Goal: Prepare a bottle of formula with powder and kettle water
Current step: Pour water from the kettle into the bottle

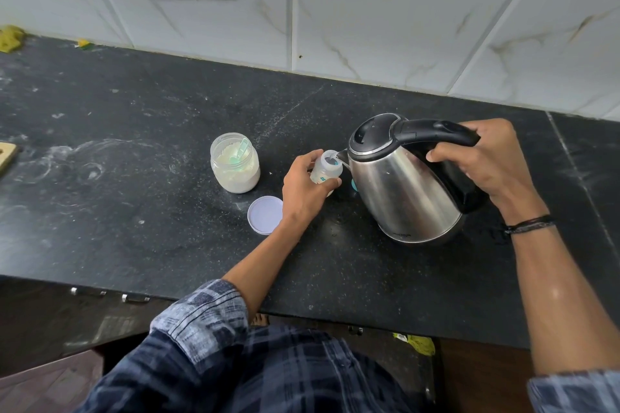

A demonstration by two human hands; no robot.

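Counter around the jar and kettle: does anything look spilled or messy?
Yes. Pale powdery smears and ring marks streak the dark counter left of the open powder jar, like spilled powder wiped about. Its lid lies loose nearby.

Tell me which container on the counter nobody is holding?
The powder jar, lidless with a green scoop inside. The left hand holds the small bottle; the right hand grips the kettle.

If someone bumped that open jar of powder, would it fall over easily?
Probably not: the powder jar looks squat and about half full, so it likely sits steady. Its lid lies off beside it, so a hard knock could spill powder.
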